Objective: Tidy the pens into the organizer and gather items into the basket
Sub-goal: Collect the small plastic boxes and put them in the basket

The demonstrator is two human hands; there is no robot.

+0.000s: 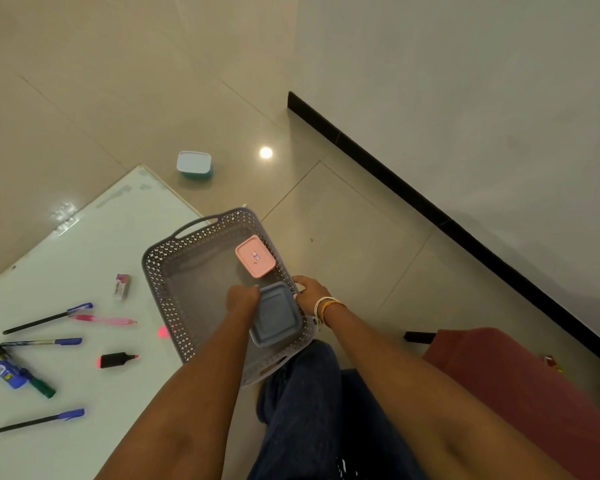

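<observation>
A grey perforated basket sits at the edge of a pale green table, partly over my lap. Inside it lie a pink lidded box and a blue lidded box. My left hand grips the blue box's left edge. On the opposite side my right hand grips the box at the basket's right rim. Several pens lie scattered on the table at left, with a pink pen, a black highlighter, a green marker and a glue tube.
A small eraser box lies on the table near the basket. A teal box with a pale lid stands on the tiled floor beyond the table corner. A wall with a black skirting runs at right. A red cushion is beside my leg.
</observation>
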